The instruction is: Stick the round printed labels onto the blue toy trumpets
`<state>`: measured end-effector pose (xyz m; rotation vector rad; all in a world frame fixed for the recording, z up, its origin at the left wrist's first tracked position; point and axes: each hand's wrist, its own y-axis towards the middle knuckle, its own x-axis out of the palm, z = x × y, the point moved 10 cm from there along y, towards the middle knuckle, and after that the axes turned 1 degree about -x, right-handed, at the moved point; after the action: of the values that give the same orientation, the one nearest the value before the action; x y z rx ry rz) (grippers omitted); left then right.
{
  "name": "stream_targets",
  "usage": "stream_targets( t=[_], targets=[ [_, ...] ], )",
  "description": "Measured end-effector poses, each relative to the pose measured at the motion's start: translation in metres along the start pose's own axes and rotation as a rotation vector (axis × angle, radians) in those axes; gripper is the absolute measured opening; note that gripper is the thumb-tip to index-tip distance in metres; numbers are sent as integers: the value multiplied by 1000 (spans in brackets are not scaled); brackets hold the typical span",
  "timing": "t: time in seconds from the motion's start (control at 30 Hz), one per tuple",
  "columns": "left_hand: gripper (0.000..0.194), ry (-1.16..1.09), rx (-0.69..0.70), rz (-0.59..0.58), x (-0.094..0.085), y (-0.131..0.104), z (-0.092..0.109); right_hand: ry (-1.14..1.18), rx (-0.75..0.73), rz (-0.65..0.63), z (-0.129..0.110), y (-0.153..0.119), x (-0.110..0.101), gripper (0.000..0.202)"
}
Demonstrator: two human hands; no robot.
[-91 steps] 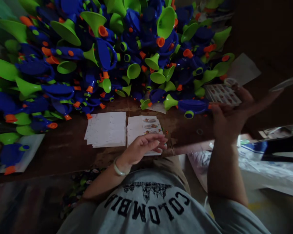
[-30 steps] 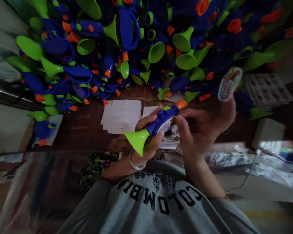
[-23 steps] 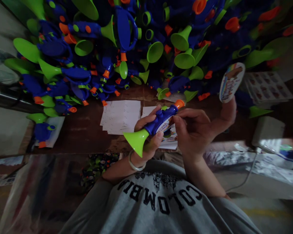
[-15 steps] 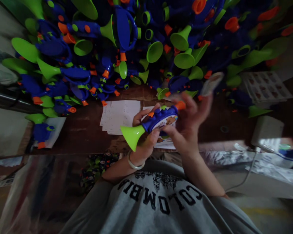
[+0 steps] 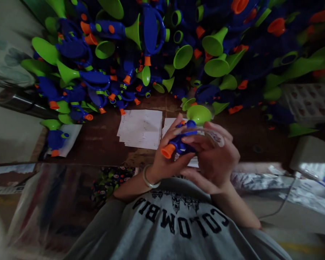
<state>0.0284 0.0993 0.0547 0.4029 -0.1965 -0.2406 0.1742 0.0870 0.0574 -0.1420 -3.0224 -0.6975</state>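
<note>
A blue toy trumpet (image 5: 191, 126) is in my left hand (image 5: 166, 153), its green bell pointing away from me and its orange mouthpiece toward me. My left fingers and thumb close round its body. My right hand (image 5: 218, 159) is at the trumpet's right side, holding a curved, pale printed sticker (image 5: 215, 136) against or just over it; exact contact is hidden by the fingers. White sheets (image 5: 141, 128) lie on the brown table just left of the hands, and more paper is partly hidden beneath them.
A big heap of blue and green toy trumpets (image 5: 151, 32) fills the table's far side. One trumpet (image 5: 55, 139) rests at the left. Sticker sheets (image 5: 310, 101) lie at the right, near a white box (image 5: 311, 155) with a cable. A dark cylinder (image 5: 21, 101) is far left.
The trumpet has turned, so its bell now points away and its mouthpiece toward me. My right hand has come in from the right, bringing the sticker to the trumpet. The view has shifted slightly.
</note>
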Motion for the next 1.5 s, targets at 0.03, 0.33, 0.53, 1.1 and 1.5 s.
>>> stream_targets(
  t=[0.03, 0.33, 0.53, 1.1, 1.5],
  targets=[
    [60, -53, -24, 38, -3, 0, 0, 60, -38, -50, -9, 2, 5, 81],
    [38, -335, -145, 120, -5, -3, -14, 96, 130, 222, 3, 20, -25, 16],
    [40, -345, -58, 69, -3, 1, -4, 71, 96, 173, 0, 17, -19, 13],
    [26, -135, 27, 148, -9, -4, -5, -193, -61, 160, -24, 19, -10, 7],
    [21, 223, 74, 135, -10, -11, 8, -701, -282, 259, -48, 19, -8, 46]
  ],
)
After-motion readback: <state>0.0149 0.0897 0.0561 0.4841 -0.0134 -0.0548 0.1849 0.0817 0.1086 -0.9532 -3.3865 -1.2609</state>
